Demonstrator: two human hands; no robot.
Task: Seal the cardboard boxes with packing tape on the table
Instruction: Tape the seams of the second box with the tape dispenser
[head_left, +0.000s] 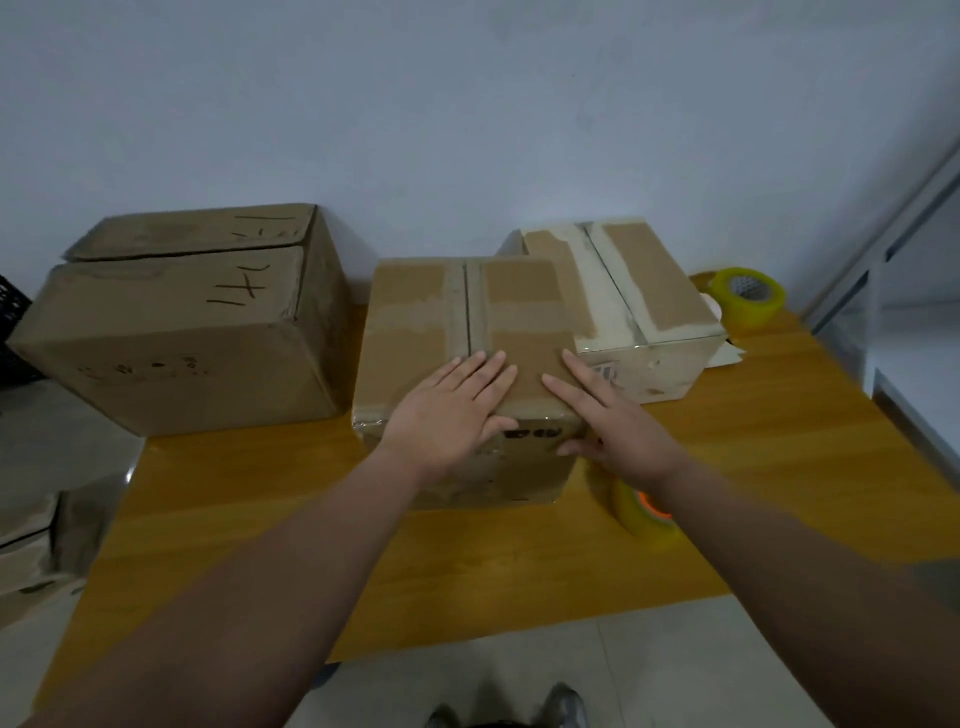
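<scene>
A closed cardboard box (415, 322) with tape strips across its top stands in the middle of the wooden table (311, 519). My left hand (449, 410) lies flat on the box's near top edge, fingers straight. My right hand (608, 421) rests on the box's near right corner, fingers straight, the thumb against the front face. A yellowish tape roll with an orange core (641, 512) stands on the table under my right wrist. A second yellowish tape roll (748, 296) sits at the far right. Behind the middle box stands another taped box (639, 291).
A larger brown box (182, 332) with handwritten marks and loose top flaps overhangs the table's left end. More cardboard (31, 540) lies on the floor at the left. A white wall runs behind the table, and a metal frame (883, 249) stands at the right.
</scene>
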